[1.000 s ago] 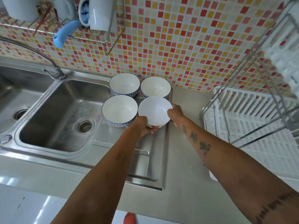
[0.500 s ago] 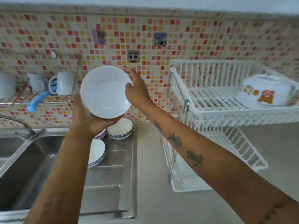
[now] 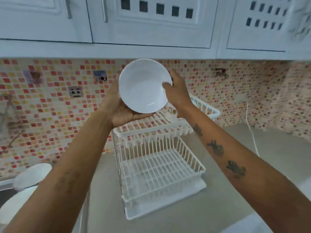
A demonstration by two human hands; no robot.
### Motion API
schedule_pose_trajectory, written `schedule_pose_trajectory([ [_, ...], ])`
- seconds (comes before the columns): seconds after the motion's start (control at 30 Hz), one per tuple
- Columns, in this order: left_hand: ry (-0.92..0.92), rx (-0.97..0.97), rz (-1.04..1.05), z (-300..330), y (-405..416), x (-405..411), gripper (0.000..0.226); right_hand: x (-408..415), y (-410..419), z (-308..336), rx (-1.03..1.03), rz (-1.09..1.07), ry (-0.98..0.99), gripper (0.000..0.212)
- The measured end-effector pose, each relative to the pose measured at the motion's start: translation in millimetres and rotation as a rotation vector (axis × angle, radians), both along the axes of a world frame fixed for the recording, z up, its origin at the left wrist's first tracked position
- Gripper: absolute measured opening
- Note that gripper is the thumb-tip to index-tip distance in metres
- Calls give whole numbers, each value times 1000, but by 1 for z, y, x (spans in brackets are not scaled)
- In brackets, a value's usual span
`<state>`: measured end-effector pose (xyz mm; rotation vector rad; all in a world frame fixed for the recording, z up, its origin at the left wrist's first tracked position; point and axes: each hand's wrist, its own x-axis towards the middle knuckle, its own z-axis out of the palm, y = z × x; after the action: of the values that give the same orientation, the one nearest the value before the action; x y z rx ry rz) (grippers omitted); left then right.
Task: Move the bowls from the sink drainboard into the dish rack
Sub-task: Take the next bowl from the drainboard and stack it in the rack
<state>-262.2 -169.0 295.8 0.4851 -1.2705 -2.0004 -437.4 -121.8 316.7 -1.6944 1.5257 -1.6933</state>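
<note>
Here both hands hold the bowl (image 3: 144, 86) — empty — above the dish rack (image 3: 161, 172)

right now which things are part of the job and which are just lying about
Job: bowl held by left hand and right hand; dish rack; two bowls at lower left.
Lying about: wall socket; white cable; cabinets.

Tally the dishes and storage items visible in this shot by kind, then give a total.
Bowls: 3, one white bowl held up by the left hand and right hand, and two blurred bowls at lower left.
Dish rack: 1, white, two tiers.
Wall cabinet doors: 3 visible.
Total: 7
</note>
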Motion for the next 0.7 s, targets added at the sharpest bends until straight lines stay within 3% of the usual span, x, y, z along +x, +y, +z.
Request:
schedule_pose_trajectory([
  [0.13, -52, -105, 68, 12, 15, -46, 57, -48, 23, 3, 16, 50, -100, 27],
  [0.23, -165, -183, 225, 15, 9, -78, 47, -71, 24, 4, 6, -28, -168, 61],
  [0.33, -311, -419, 381, 21, 3, -105, 40, -92, 11, 3, 4, -62, -228, 74],
  [0.5, -561, -936, 588, 12, -29, -137, 70, -111, -18, -8, 151, -69, -245, 72],
  [0.6, -691, -1056, 612, -2, -47, -153, 78, -135, -57, -34, 162, -103, -189, 80],
  [0.7, -751, -1083, 603, -16, -59, -166, 80, -145, -67, -47, 226, -106, -240, 72],
])
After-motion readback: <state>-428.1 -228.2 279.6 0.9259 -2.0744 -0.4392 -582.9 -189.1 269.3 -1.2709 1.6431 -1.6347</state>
